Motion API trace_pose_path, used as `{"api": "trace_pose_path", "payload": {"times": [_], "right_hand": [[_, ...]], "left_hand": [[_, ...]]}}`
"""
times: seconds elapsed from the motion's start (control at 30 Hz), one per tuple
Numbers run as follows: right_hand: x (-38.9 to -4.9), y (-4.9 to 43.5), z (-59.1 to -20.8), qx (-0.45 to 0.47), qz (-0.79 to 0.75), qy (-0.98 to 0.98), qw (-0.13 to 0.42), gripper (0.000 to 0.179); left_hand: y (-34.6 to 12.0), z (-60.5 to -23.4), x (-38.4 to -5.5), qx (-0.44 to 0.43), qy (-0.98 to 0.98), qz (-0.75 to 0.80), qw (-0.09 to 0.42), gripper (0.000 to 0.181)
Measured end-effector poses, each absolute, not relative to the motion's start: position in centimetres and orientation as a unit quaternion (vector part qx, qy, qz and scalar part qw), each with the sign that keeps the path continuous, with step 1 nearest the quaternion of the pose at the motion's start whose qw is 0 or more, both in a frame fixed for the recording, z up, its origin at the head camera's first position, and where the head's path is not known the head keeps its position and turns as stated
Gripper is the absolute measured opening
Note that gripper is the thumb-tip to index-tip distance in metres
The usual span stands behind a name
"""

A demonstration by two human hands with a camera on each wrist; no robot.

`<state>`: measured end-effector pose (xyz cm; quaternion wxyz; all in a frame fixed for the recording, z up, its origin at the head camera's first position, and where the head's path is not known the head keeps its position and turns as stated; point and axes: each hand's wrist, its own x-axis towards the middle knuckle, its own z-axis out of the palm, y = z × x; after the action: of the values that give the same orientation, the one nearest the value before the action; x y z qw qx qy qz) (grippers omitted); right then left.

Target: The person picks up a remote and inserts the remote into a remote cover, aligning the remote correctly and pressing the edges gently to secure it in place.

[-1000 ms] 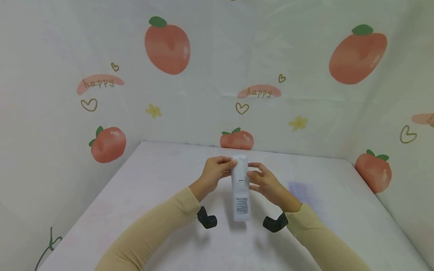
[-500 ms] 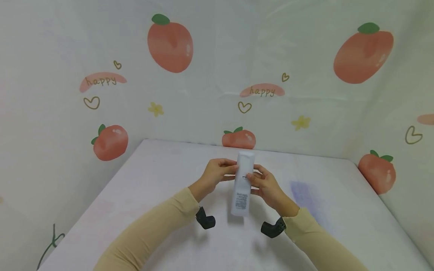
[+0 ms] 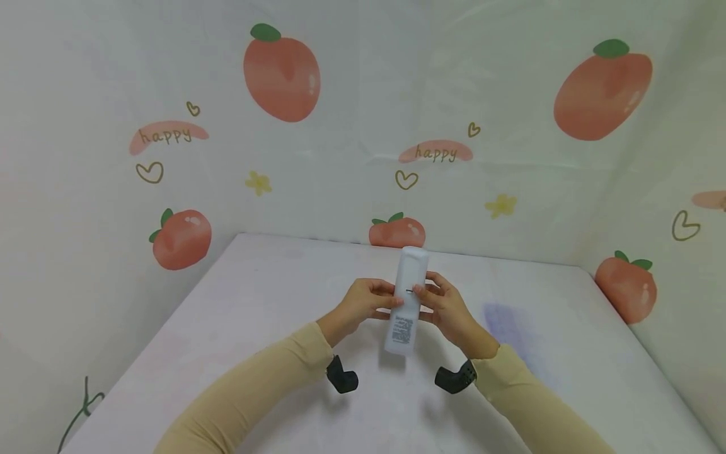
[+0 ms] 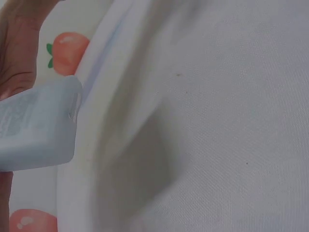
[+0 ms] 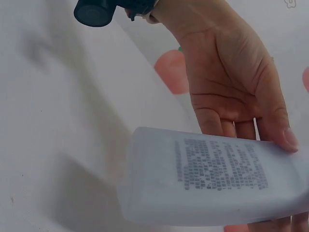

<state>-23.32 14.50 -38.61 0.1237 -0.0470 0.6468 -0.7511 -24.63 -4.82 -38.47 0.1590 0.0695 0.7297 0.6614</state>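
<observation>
A white plastic bottle (image 3: 411,270), long and flat-sided, is held up over the table with its upper end leaning slightly right. Small dark print covers its lower part in the head view. My left hand (image 3: 363,299) grips it from the left, thumb on the near face and fingers partly behind. From the right, my right hand (image 3: 450,308) holds it a little higher, thumb also on the front. In the right wrist view the bottle (image 5: 212,174) shows its printed block, with the left hand (image 5: 231,72) beyond it. The left wrist view catches the bottle's end (image 4: 48,125).
Below the bottle spreads a white table (image 3: 295,403), where shadows fall. A white cloth printed with peaches, hearts and "happy" (image 3: 435,151) stands behind and at the sides. A black wrist camera (image 3: 342,376) juts inward from the left sleeve, another (image 3: 455,378) from the right.
The left hand has slid down along the bottle. The bottle has risen slightly and tilted, its upper end going right. The right thumb has come onto the bottle's front.
</observation>
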Motion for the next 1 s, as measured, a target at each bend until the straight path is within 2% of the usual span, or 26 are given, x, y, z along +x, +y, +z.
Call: {"api": "trace_pose_path", "payload": {"times": [0.13, 0.27, 0.47, 0.6, 0.73, 0.9, 1.0], "right_hand": [[-23.3, 14.7, -38.5, -0.054, -0.743, 0.654, 0.130, 0.042], [-23.2, 15.1, -38.2, -0.063, -0.724, 0.671, 0.147, 0.052], [-22.8, 15.8, -37.3, -0.038, -0.686, 0.700, 0.195, 0.068], [-22.7, 16.0, -36.9, -0.032, -0.695, 0.684, 0.219, 0.070], [-22.6, 16.1, -36.8, -0.036, -0.719, 0.655, 0.229, 0.056], [-22.6, 15.8, -36.9, -0.038, -0.735, 0.638, 0.227, 0.015], [-22.5, 15.5, -37.0, -0.034, -0.728, 0.649, 0.220, 0.007]], "left_hand": [[-4.7, -38.5, -24.7, 0.075, 0.730, 0.664, 0.141, 0.032], [-4.8, -38.5, -24.8, 0.070, 0.740, 0.659, 0.114, 0.033], [-5.0, -38.4, -24.9, 0.063, 0.752, 0.649, 0.090, 0.033], [-5.3, -38.5, -24.9, 0.083, 0.759, 0.643, 0.062, 0.032], [-5.3, -38.4, -24.9, 0.109, 0.764, 0.635, 0.036, 0.030], [-5.2, -38.3, -24.7, 0.104, 0.789, 0.606, 0.008, 0.031], [-5.1, -38.5, -24.7, 0.097, 0.792, 0.602, 0.004, 0.030]]}}
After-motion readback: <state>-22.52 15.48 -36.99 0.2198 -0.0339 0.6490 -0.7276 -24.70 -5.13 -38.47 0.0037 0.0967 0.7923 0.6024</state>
